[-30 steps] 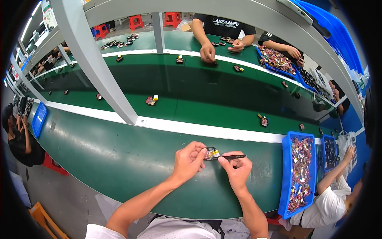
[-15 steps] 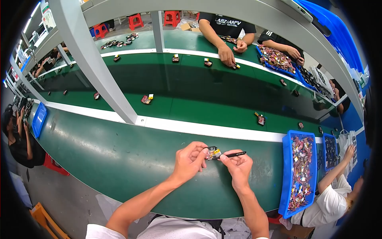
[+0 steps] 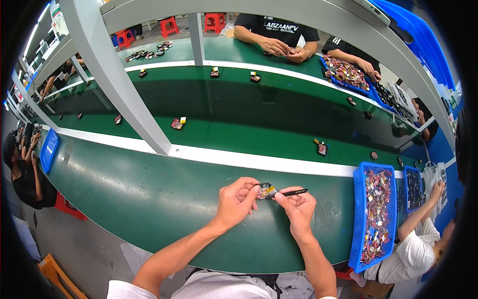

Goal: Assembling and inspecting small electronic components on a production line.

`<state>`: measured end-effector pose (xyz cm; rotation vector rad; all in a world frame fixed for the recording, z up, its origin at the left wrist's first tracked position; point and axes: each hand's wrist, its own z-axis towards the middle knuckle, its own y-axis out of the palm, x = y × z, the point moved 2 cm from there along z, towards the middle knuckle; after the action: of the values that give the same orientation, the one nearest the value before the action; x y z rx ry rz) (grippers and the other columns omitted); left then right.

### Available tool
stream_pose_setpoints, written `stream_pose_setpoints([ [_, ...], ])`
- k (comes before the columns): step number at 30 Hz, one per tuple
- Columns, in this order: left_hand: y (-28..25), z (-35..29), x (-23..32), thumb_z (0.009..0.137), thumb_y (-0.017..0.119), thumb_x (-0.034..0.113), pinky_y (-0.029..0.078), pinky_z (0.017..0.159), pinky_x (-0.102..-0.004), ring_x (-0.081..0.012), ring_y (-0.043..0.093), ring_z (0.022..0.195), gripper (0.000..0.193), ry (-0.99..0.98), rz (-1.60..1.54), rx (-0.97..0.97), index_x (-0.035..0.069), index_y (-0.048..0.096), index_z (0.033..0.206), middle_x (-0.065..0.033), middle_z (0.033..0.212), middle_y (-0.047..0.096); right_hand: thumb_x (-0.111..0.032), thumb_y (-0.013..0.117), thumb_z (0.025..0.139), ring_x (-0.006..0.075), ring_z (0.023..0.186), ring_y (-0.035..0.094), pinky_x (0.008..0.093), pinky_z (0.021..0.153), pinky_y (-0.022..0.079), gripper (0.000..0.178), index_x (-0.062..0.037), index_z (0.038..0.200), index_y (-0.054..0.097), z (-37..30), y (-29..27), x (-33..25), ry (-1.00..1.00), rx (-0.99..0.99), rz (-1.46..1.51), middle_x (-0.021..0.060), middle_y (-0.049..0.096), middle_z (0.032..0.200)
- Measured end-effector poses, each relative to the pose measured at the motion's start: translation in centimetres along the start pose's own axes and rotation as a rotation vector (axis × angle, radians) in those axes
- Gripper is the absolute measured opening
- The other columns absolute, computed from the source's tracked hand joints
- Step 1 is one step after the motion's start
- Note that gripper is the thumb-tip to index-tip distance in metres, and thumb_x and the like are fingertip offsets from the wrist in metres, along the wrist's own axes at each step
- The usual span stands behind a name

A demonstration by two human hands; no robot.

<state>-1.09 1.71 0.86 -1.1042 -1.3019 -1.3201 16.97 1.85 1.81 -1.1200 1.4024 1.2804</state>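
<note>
My left hand (image 3: 238,202) pinches a small flat part (image 3: 266,191), black with a gold and silver face, above the green bench (image 3: 134,199). My right hand (image 3: 298,205) meets it from the right and holds black tweezers (image 3: 294,192), whose tips lie against the part. Both hands hover just above the bench top, near its front edge. The underside of the part is hidden by my fingers.
A blue tray (image 3: 358,214) full of small parts stands to my right, with a second blue tray (image 3: 412,189) beyond it. A green conveyor belt (image 3: 249,119) carries scattered parts. A grey post (image 3: 119,84) rises at left. People work across the belt and on both sides.
My hands have stayed in place with the part and tweezers. Parts on the belt have drifted left, and the person opposite has drawn both hands back.
</note>
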Motion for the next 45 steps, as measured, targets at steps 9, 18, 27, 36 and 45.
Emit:
stream_pose_setpoints([
  [9, -0.2, 0.1, -0.4, 0.098, 0.064, 0.006, 0.048, 0.045, -0.0217, -0.0081, 0.065, 0.058, 0.013, -0.041, -0.021, 0.021, -0.004, 0.064, 0.106, -0.007, 0.079, 0.071, 0.005, 0.074, 0.087, 0.0072, 0.072, 0.066, 0.0172, 0.059, 0.045, 0.012, 0.003, 0.097, 0.067, 0.0, 0.0, 0.2, -0.017, -0.005, -0.015, 0.0088, 0.073, 0.086],
  [18, -0.4, 0.1, -0.2, 0.099, 0.062, 0.004, 0.049, 0.045, -0.0228, -0.0122, 0.067, 0.06, 0.016, -0.04, -0.032, -0.034, -0.008, 0.062, 0.11, -0.0108, 0.083, 0.07, 0.007, 0.074, 0.086, 0.0115, 0.077, 0.069, 0.0212, 0.067, 0.053, 0.013, 0.0053, 0.097, 0.067, 0.0, -0.2, 0.3, 0.0, -0.04, 0.0, 0.011, 0.072, 0.088],
  [27, -0.9, 0.5, -0.8, 0.101, 0.059, 0.007, 0.052, 0.047, -0.0237, -0.0138, 0.067, 0.063, 0.025, -0.079, -0.135, -0.141, -0.007, 0.062, 0.122, -0.0105, 0.085, 0.069, 0.005, 0.074, 0.086, 0.0042, 0.064, 0.059, 0.0175, 0.053, 0.039, 0.012, 0.0016, 0.096, 0.066, 0.1, -0.2, -0.1, -0.002, -0.027, 0.023, 0.0084, 0.072, 0.083],
  [36, -1.0, 0.8, -1.0, 0.103, 0.056, 0.007, 0.053, 0.048, -0.024, -0.0146, 0.068, 0.066, 0.025, -0.094, -0.197, -0.242, -0.006, 0.063, 0.122, -0.0122, 0.093, 0.07, 0.006, 0.075, 0.086, 0.0023, 0.059, 0.054, 0.0179, 0.052, 0.039, 0.015, 0.0018, 0.096, 0.065, -0.1, -0.6, 0.1, -0.127, -0.045, -0.006, 0.0076, 0.071, 0.081],
  [45, -1.0, 0.7, -0.8, 0.104, 0.054, 0.009, 0.054, 0.048, -0.0249, -0.0173, 0.071, 0.067, 0.025, -0.11, -0.202, -0.229, -0.007, 0.062, 0.121, -0.0139, 0.094, 0.07, 0.004, 0.081, 0.082, -0.0019, 0.051, 0.041, 0.0185, 0.046, 0.026, 0.011, 0.0019, 0.088, 0.072, -0.7, 0.1, -0.2, -0.395, -0.003, -0.221, -0.0038, 0.061, 0.065],
])
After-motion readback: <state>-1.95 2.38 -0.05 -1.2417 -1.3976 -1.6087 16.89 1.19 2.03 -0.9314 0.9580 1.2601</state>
